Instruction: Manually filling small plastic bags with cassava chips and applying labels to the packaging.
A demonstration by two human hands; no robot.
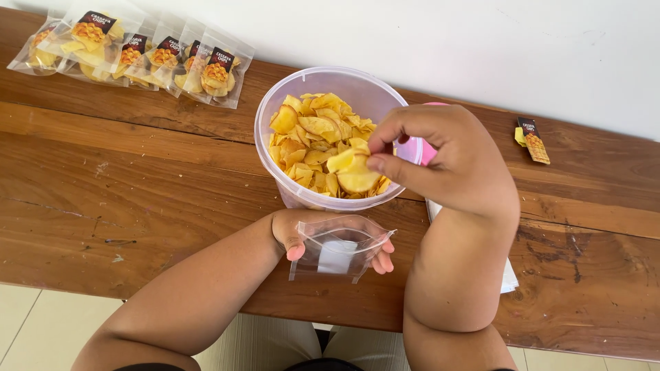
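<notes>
Just under my right hand (440,161), whose fingers pinch some thin yellow chips (350,172) over the round clear plastic tub (275,110), my left hand (309,237) holds a small clear zip bag (340,251) open and empty, while several filled bags (137,55) lie far off.

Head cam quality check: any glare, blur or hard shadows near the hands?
Head view: soft, even daylight and sharp focus; no motion blur on the right hand pinching yellow chips; mild sheen on the small clear plastic bag in the left hand; faint soft shadow under the round translucent tub on the brown wooden table.
</notes>
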